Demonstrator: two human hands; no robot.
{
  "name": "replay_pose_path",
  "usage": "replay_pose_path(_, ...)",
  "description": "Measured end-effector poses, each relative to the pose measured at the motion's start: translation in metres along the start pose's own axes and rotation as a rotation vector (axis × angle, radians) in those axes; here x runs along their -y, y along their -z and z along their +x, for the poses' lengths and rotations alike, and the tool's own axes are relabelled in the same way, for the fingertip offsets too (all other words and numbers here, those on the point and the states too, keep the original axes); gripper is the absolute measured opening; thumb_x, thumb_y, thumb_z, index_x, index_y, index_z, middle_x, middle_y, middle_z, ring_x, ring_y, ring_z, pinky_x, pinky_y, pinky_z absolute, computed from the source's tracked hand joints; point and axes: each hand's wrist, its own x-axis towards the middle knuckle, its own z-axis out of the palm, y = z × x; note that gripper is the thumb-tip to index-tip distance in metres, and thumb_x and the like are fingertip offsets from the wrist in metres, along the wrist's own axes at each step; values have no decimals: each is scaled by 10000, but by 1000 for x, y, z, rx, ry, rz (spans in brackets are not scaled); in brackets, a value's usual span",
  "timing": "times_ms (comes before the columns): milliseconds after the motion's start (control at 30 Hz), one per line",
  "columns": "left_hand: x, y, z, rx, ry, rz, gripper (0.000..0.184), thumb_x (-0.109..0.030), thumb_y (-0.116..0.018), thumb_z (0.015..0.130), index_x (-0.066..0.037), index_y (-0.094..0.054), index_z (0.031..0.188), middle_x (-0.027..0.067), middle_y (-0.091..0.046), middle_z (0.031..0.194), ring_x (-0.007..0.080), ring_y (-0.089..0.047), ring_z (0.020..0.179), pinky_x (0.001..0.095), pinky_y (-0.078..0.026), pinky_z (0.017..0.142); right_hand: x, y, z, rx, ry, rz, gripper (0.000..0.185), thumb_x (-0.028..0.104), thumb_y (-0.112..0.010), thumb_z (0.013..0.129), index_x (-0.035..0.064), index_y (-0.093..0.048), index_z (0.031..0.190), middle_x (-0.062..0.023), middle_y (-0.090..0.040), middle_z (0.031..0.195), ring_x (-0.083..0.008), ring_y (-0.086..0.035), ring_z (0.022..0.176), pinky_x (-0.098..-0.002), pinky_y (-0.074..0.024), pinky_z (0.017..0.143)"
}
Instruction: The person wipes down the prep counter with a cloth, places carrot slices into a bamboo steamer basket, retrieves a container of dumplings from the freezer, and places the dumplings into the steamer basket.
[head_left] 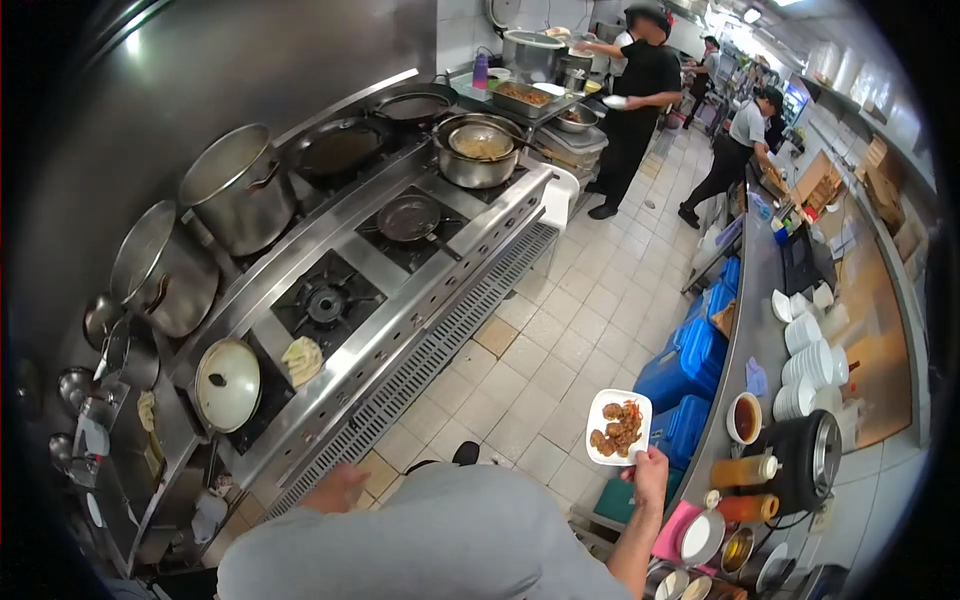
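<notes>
The person's right hand [650, 475] gripped the edge of a white plate [600, 408] that bore browned food pieces [620, 430] with orange shreds. The left hand [340, 487] was near the front of the stove [368, 300], where a lidded pan [228, 385] sat beside a crumpled cloth [302, 360] and a frying pan [408, 217] rested on a burner farther along. On the opposite counter [722, 375], a bowl of dark sauce [745, 418] stood near a black cooker [790, 460]. A co-worker in black [640, 110] stood beyond the stove.

Plate [602, 457], white; sleeve [400, 545], grey; bins [682, 362], blue; tray [675, 530], pink; cloth [302, 360], pale yellow; floor tiles [565, 345], off-white with darker joints.
</notes>
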Motion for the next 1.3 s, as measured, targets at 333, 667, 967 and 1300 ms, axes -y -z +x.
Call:
replay_pose_path(333, -482, 255, 218, -110, -397, 32, 620, -431, -754, 849, -84, -639, 1349, 212, -637, 1361, 371, -610, 1262, 444, -489, 1068, 34, 65, 268, -171, -29, -161, 247, 72, -467, 939, -60, -675, 917, -101, -644, 646, -157, -576, 418, -296, -434, 365)
replay_pose_path(667, -385, 174, 233, -129, -103, -170, 420, -296, -786, 809, -75, -759, 1165, 207, -726, 1125, 378, -683, 1088, 438, -518, 983, 221, 60, 687, 25, 437, -606, 254, 90, -491, 894, -75, -677, 844, -137, -658, 616, -226, -669, 499, -375, -544, 489)
replay_pose_path(967, -493, 164, 280, -67, 74, -403, 400, -244, -759, 820, -81, -751, 1186, 176, -750, 1052, 339, -703, 1029, 418, -515, 958, 425, -91, 955, 196, 231, -202, 233, 106, -491, 938, -34, -676, 915, -95, -654, 654, -150, -576, 450, -299, -462, 414)
replay_pose_path(1300, -707, 305, 459, -379, 551, -1131, 474, -415, -757, 847, -67, -744, 1169, 152, -742, 1106, 318, -690, 1050, 422, -532, 921, 622, -302, 1236, 397, 282, -87, 229, 150, -476, 975, 13, -647, 913, -87, -647, 682, -137, -553, 459, -273, -432, 412)
